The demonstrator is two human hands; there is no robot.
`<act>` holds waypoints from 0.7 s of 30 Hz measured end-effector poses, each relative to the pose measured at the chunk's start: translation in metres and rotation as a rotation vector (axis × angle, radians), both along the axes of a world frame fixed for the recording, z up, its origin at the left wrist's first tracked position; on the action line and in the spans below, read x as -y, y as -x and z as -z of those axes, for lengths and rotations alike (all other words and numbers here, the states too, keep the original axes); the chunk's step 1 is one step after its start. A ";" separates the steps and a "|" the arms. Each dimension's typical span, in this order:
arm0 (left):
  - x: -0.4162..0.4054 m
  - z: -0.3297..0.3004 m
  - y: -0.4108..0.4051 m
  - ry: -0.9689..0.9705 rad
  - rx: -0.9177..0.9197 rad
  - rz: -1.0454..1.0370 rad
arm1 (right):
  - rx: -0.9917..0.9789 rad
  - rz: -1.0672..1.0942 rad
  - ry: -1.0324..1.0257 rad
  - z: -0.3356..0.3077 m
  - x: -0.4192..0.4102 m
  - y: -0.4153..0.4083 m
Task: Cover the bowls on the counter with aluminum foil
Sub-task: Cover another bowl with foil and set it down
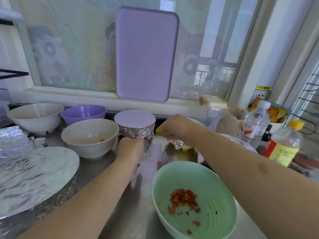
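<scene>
A stretch of aluminum foil (151,152) lies over the steel counter between my hands. My left hand (132,149) pinches its near left edge, just in front of a small foil-covered bowl (135,125). My right hand (174,127) grips the yellow foil box (159,130), with crumpled foil (177,144) hanging below it. A mint green bowl (195,199) with chopped orange bits sits uncovered in front. Also uncovered are a cream bowl (89,137), a purple bowl (82,113) and a white bowl (36,117). A wide foil-covered bowl (34,175) stands at the left.
A purple tray (146,54) leans upright against the window. A water bottle (255,123), a yellow-capped bottle (283,145), a lidded jar (214,109) and paper bags crowd the right side. Loose crumpled foil (12,140) lies at the far left. Another foil-covered dish (240,141) sits behind my right forearm.
</scene>
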State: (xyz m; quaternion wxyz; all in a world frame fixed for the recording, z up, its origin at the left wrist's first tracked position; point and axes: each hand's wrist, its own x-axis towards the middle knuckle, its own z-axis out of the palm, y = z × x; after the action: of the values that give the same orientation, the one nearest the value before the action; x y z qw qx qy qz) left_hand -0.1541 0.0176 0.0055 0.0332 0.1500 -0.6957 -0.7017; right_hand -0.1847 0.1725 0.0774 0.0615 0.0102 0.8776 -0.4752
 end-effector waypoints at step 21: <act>-0.074 -0.034 0.035 0.062 -0.035 0.270 | -0.092 0.158 -0.623 -0.006 -0.096 0.008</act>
State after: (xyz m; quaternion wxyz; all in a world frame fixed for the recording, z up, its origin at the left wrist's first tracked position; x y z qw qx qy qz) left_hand -0.1890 0.0915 0.0393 -0.0446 0.0416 -0.7304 -0.6803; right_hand -0.1927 0.2690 0.0838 -0.0216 0.0753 0.9793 -0.1869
